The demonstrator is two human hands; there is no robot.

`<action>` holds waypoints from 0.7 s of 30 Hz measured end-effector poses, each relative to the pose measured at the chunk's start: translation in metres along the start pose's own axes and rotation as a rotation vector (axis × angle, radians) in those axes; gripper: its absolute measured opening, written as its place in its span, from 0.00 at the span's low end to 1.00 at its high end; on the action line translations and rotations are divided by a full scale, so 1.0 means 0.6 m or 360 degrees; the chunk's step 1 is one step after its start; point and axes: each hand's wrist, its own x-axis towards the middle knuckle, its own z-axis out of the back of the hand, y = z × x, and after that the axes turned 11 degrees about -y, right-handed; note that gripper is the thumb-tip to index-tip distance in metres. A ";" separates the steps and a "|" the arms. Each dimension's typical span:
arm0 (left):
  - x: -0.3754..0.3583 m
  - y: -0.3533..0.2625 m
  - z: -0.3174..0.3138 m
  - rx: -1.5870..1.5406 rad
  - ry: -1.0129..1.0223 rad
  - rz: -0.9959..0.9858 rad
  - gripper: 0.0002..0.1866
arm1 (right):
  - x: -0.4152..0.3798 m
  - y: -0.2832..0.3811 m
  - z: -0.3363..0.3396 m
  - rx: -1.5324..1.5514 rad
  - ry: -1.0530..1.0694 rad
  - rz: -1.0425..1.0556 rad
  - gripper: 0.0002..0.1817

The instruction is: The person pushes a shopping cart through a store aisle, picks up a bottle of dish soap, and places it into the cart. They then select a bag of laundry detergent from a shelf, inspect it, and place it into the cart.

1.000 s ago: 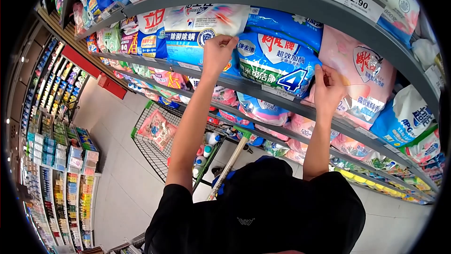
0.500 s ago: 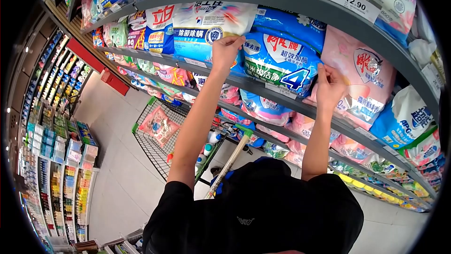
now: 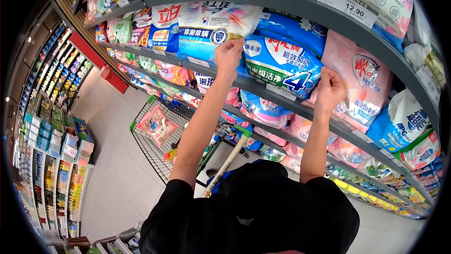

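Observation:
A blue detergent bag with a large white 4 lies on the middle shelf. My left hand pinches the bag's upper left edge, fingers pressed together. At the bag's right edge, my right hand has its thumb and fingers closed on the side. The bag's front faces me, tilted up. To its left stands a white and blue bag. A pink bag is on its right, just behind my right hand. Another blue bag lies behind it.
Below my left arm is a wire shopping cart holding a pink package. A pole with a green end leans near my body. Price tags line the upper shelf's edge. More shelves stand at the far left.
The view has shifted slightly. Both hands remain at the blue bag's edges, and its front looks slightly more creased at the top. The fingers of my right hand have curled in more.

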 end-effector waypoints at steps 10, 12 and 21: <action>0.007 -0.009 -0.021 -0.0263 0.0027 0.0049 0.09 | 0.011 0.020 -0.015 0.0083 -0.0020 0.0013 0.05; 0.004 -0.021 -0.030 -0.0283 0.0012 0.0036 0.08 | 0.014 0.022 -0.015 0.0118 -0.0016 0.0002 0.05; -0.014 -0.105 -0.033 -0.0343 0.0010 -0.0263 0.02 | 0.010 0.074 -0.036 0.0270 0.0003 0.0050 0.06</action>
